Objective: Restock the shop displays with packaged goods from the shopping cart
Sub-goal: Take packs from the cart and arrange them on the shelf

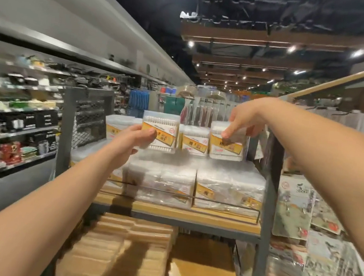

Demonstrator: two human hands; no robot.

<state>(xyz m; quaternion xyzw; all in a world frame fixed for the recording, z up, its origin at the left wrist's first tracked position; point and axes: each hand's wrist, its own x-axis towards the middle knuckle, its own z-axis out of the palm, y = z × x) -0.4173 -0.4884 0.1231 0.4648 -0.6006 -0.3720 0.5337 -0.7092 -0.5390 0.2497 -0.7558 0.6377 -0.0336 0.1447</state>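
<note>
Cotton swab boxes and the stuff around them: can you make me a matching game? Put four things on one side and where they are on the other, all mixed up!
Things:
1. left hand
2. right hand
3. wrapped cotton swab multipacks
4. tan stacked packs

Places:
A. on the shelf below the wooden shelf
B. gripping the cotton swab box at the right end of the top row
C. holding up a cotton swab box by its left side
D. behind the wire rail on the wooden shelf

Pairs: 1-C, 2-B, 3-D, 4-A
</note>
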